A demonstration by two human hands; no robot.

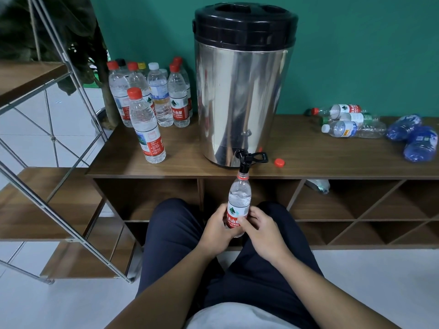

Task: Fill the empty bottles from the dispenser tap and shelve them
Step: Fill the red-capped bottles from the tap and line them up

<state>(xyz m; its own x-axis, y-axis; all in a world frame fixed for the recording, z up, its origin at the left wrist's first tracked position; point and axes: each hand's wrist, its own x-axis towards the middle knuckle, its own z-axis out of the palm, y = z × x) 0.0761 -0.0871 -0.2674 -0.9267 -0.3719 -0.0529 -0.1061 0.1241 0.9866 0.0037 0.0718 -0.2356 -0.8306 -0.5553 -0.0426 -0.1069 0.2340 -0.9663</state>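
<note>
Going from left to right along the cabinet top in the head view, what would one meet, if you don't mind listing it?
Cluster of upright capped bottles → steel dispenser with its black tap → loose red cap → clear bottles lying on their sides → crushed blue bottles.

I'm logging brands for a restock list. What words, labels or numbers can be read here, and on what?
"FU SPRING", and Chinese characters reading about "夫山泉": red label of the clear plastic bottle held by both hands under the tap.
"夫山泉": red label of a standing red-capped bottle.
All other bottle labels: too small or blurred to read.
</note>
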